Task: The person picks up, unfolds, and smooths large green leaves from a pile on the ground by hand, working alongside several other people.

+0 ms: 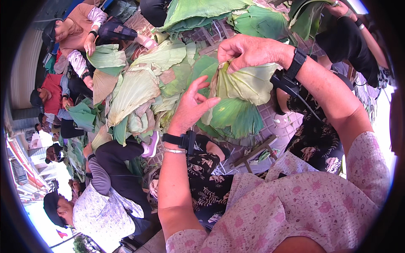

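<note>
My right hand pinches the upper edge of a folded, pale yellow-green lotus leaf, which hangs down below my wrist. Beside the leaf's browned left edge, my left hand is open, its fingers apart and the thumb pointing at the leaf. Whether a fingertip touches it I cannot tell. Beneath the held leaf lies a stack of greener lotus leaves. A heap of pale, partly dried leaves spreads to the left of my hands.
Large green leaves lie at the far side. A person in a brown top handles leaves at the left; a person in a patterned shirt sits nearer. Another person's hand holds leaves at far right. A small wooden stool stands by my knees.
</note>
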A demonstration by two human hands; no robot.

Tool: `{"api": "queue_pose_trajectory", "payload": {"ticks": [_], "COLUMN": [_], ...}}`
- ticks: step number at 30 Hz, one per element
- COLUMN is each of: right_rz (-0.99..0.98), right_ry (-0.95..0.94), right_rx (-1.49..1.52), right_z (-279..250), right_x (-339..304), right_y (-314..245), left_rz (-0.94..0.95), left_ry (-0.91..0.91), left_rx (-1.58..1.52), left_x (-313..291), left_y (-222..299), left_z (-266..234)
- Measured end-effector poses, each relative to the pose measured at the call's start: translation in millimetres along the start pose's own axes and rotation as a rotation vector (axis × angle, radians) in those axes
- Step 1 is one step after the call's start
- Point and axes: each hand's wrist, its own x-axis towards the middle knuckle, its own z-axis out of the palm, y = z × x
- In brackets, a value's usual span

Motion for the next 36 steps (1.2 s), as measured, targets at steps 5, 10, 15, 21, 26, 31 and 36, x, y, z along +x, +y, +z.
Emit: {"api": "queue_pose_trajectory", "payload": {"ticks": [5, 10, 15, 21, 26, 31, 36], "right_rz": [-0.054, -0.134, -0.192, -0.103, 0.157, 0.080, 0.251], "right_ry": [-0.043, 0.030, 0.089, 0.014, 0.039, 0.079, -0.108], "right_rx": [-0.254, -0.266, -0.334, -0.337, -0.808, -0.726, -0.703], "right_z": [44, 45, 55, 37, -5, 5, 27], "right_x": [7, 6, 2, -5, -17, -19, -12], "right_y": [-2, 11, 11, 9, 19, 43, 40], "left_rz": [0.086, 0.421, -0.003, 0.134, 0.317, 0.427, 0.376], "left_ry": [-0.081, 0.089, -0.038, 0.118, 0.180, 0.274, 0.320], "left_rx": [0.315, 0.612, 0.056, 0.335, 0.561, 0.608, 0.612], "left_x": [6, 7, 1, -7, -15, -19, -21], "left_y": [-26, -26, -13, -13, 3, 1, 3], "left_z": [12, 15, 23, 15, 9, 3, -2]}}
